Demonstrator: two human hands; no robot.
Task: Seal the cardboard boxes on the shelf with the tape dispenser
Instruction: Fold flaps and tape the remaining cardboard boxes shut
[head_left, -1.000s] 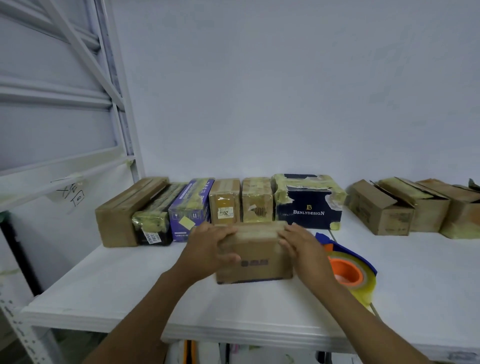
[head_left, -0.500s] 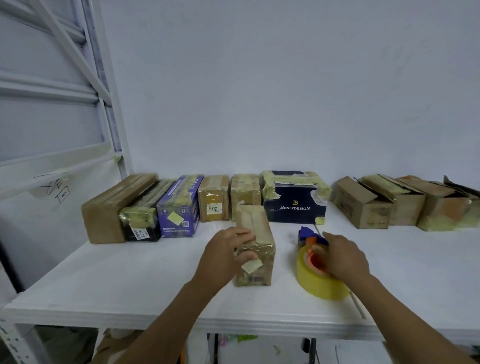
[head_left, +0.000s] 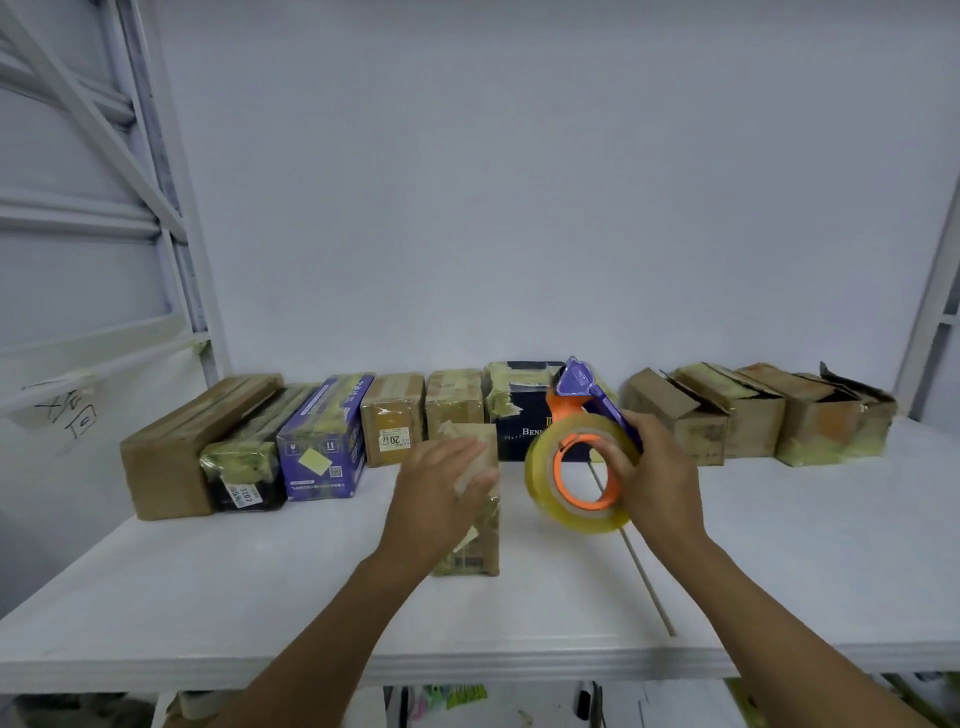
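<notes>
A small cardboard box (head_left: 475, 540) stands lengthwise on the white shelf (head_left: 260, 587), near its front middle. My left hand (head_left: 441, 499) lies flat on the box's top, fingers spread, pressing it down. My right hand (head_left: 657, 478) holds the tape dispenser (head_left: 576, 467) lifted above the shelf, just right of the box. The dispenser has a purple frame, an orange core and a thick roll of clear yellowish tape.
A row of taped boxes (head_left: 322, 441) lines the back wall at left and centre, including a dark box (head_left: 524, 415). Three brown cartons with loose flaps (head_left: 748, 410) sit at the back right. A thin stick (head_left: 644, 571) lies on the shelf under my right arm.
The box was turned lengthwise and set down; my right hand left it, took the tape dispenser off the shelf and raised it. My left hand moved onto the box's top.
</notes>
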